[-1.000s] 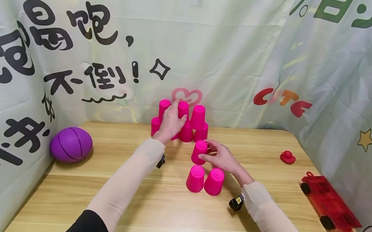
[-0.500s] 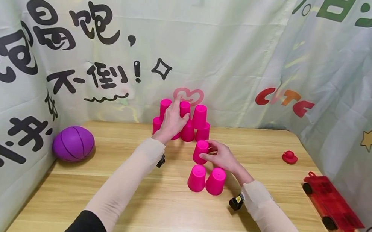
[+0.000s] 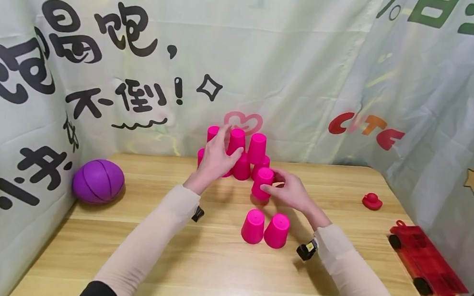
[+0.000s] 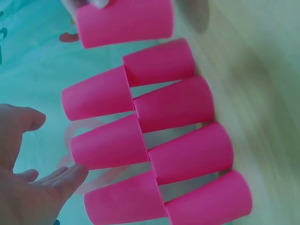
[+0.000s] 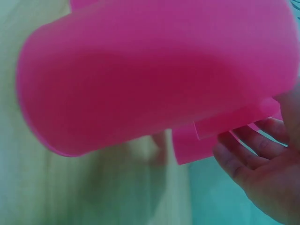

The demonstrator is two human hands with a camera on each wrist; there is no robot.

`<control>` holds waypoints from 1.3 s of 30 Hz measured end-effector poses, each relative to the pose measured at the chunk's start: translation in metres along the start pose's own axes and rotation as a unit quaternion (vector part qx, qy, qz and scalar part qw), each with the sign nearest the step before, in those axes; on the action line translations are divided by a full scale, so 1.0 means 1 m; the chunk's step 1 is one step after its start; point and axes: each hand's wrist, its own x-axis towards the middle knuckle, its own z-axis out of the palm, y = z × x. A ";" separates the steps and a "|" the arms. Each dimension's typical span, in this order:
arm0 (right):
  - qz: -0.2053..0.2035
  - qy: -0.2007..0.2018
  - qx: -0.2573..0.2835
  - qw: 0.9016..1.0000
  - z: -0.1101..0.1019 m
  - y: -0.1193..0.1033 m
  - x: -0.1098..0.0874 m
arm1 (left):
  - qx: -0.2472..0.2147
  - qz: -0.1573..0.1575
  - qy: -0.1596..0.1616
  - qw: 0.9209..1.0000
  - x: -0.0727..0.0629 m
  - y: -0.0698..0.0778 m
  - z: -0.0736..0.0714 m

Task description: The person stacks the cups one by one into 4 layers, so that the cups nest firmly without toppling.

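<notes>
Pink cups stand upside down in two tiers at the back of the table, the upper cups [image 3: 257,148] bridging the lower cups [image 4: 190,152]. My left hand [image 3: 217,158] is beside the upper tier, its fingers spread and holding nothing; in the left wrist view a fingertip is close to an upper cup [image 4: 110,141], contact unclear. My right hand [image 3: 292,191] pinches another upside-down cup [image 3: 263,182] between thumb and fingers, just in front of the stack's right end. That cup appears raised off the table. Two more cups [image 3: 253,226] [image 3: 277,231] stand side by side nearer me.
A purple ball [image 3: 98,181] lies on the table's left side. On the right are a small red duck-like toy [image 3: 372,201] and a red toy car chassis [image 3: 426,262]. A printed cloth [image 3: 296,77] hangs close behind the stack.
My right hand has lifted its cup and carried it slightly away from me, toward the stack. The left hand has drawn back a little from the upper cups. The head view has shifted slightly.
</notes>
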 end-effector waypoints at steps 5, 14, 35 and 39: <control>0.008 0.009 0.001 1.000 -0.011 -0.009 0.003 | -0.037 0.001 -0.021 0.999 -0.022 -0.002 -0.007; -0.017 0.016 0.017 1.000 -0.027 -0.027 0.009 | -0.084 -0.012 -0.088 0.992 -0.063 -0.007 -0.010; -0.067 0.046 0.029 0.996 -0.054 -0.085 0.039 | -0.134 0.018 -0.263 0.955 -0.120 -0.012 -0.006; -0.056 0.051 0.032 0.997 -0.055 -0.091 0.050 | -0.134 0.011 -0.283 0.950 -0.125 -0.013 -0.004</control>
